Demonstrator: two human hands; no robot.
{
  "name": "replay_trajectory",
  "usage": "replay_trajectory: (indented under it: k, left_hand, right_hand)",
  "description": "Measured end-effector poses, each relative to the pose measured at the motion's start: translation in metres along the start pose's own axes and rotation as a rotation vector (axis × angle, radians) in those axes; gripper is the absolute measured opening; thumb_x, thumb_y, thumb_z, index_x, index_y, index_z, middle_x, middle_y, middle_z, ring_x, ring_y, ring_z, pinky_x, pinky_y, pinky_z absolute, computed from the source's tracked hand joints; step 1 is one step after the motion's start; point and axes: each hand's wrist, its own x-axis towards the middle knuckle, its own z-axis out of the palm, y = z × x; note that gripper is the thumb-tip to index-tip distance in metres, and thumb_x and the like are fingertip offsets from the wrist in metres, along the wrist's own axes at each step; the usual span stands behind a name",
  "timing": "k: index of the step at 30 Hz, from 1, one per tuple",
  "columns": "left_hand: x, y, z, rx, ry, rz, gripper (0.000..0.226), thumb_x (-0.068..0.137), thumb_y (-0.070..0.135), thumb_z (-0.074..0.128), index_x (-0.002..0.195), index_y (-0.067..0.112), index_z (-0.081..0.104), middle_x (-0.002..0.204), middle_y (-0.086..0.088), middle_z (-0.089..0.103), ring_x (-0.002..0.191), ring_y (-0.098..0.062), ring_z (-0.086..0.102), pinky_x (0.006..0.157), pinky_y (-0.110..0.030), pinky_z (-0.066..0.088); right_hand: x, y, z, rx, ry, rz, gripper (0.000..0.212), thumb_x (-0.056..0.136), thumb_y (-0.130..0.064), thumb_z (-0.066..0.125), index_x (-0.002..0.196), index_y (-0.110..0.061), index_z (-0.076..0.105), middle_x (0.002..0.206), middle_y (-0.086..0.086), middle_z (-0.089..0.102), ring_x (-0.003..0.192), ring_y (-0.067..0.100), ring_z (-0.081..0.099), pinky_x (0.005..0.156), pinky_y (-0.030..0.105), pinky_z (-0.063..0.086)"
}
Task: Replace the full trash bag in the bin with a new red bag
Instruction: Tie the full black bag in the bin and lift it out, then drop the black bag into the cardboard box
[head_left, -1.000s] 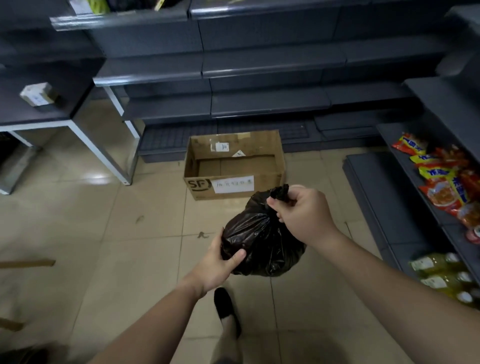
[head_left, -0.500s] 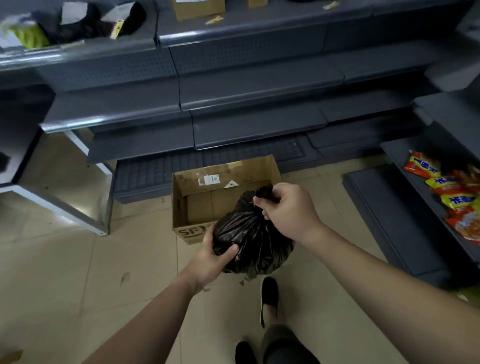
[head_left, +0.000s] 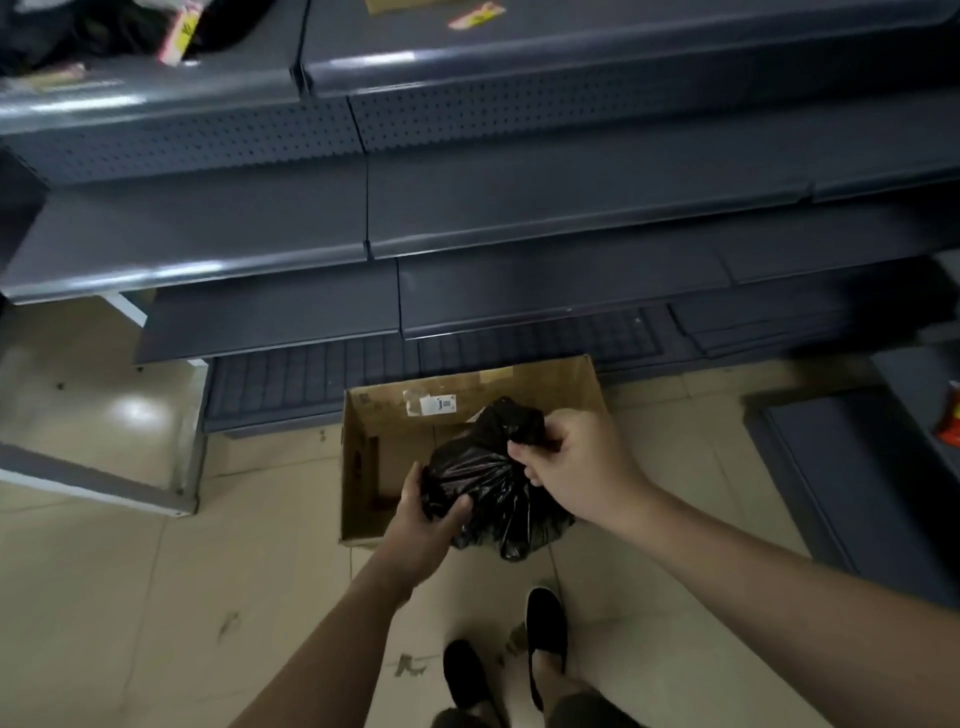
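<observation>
Black trash bag (head_left: 493, 493), full and gathered at the top, is held with both hands over the open cardboard box (head_left: 374, 467) on the tiled floor (head_left: 104, 597). Right hand (head_left: 576, 462) pinches the bunched neck of the bag, fingers curled around the twisted plastic at its upper right. Left hand (head_left: 426, 514) grips the lower left side of the bag, thumb pressed across the front of the plastic, fingers wrapped behind and hidden. Bag covers the near right part of the box opening; whether its underside touches the box cannot be told. Box stands just in front of the lowest dark grey shelf (head_left: 270, 322), with a white label (head_left: 436, 405) on its far inner wall. Two black shoes (head_left: 545, 623) stand on the tiles below the bag, near the bottom edge. A red packet (head_left: 950, 421) shows at the right edge on a side shelf.
</observation>
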Motion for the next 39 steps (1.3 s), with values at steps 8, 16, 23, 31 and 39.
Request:
replay_trajectory:
  k: [8, 16, 23, 31, 39]
  left_hand:
    - [0.152, -0.038, -0.011, -0.052, -0.031, -0.03, 0.074, 0.093, 0.029, 0.068, 0.147, 0.043, 0.018, 0.124, 0.016, 0.054, 0.106, -0.004, 0.059, 0.075, -0.016, 0.058]
    - [0.338, -0.199, 0.01, 0.065, -0.018, -0.112, 0.075, 0.093, 0.036, 0.066, 0.153, 0.033, 0.021, 0.138, 0.002, 0.056, 0.11, -0.009, 0.061, 0.064, -0.007, 0.053]
    - [0.428, -0.285, 0.031, 0.163, -0.038, -0.21, 0.088, 0.094, 0.045, 0.06, 0.16, 0.021, 0.006, 0.156, -0.001, 0.035, 0.142, -0.019, 0.038, 0.099, -0.019, 0.035]
    - [0.431, -0.282, 0.034, 0.223, -0.067, -0.251, 0.09, 0.093, 0.051, 0.059, 0.161, 0.022, 0.008, 0.161, -0.004, 0.032, 0.145, -0.021, 0.036, 0.118, -0.037, 0.036]
    - [0.33, -0.093, 0.04, 0.468, -0.067, -0.035, 0.043, 0.103, 0.035, 0.047, 0.144, 0.026, 0.039, 0.134, -0.002, 0.058, 0.085, 0.0, 0.056, 0.059, -0.002, 0.046]
  right_hand:
    - [0.119, 0.072, 0.054, -0.061, 0.045, 0.027, 0.034, 0.087, -0.025, 0.074, 0.057, -0.034, 0.06, 0.065, -0.004, 0.069, 0.063, 0.006, 0.067, 0.06, 0.016, 0.049]
    - [0.242, 0.249, 0.191, -0.105, -0.045, 0.184, 0.03, 0.09, -0.025, 0.069, 0.069, -0.042, 0.055, 0.083, -0.014, 0.062, 0.089, 0.011, 0.065, 0.083, 0.026, 0.051]
    - [0.304, 0.37, 0.26, -0.053, -0.032, 0.357, 0.028, 0.091, -0.021, 0.069, 0.068, -0.037, 0.062, 0.078, -0.008, 0.068, 0.077, 0.006, 0.066, 0.069, 0.018, 0.052]
    - [0.312, 0.371, 0.273, -0.018, -0.072, 0.477, 0.01, 0.092, -0.027, 0.066, 0.099, -0.026, 0.073, 0.09, -0.01, 0.068, 0.095, 0.013, 0.068, 0.084, 0.027, 0.055]
    - [0.248, 0.252, 0.151, -0.024, -0.055, 0.457, 0.053, 0.096, -0.035, 0.06, 0.145, -0.025, 0.043, 0.141, 0.0, 0.057, 0.127, 0.02, 0.055, 0.098, 0.032, 0.048]
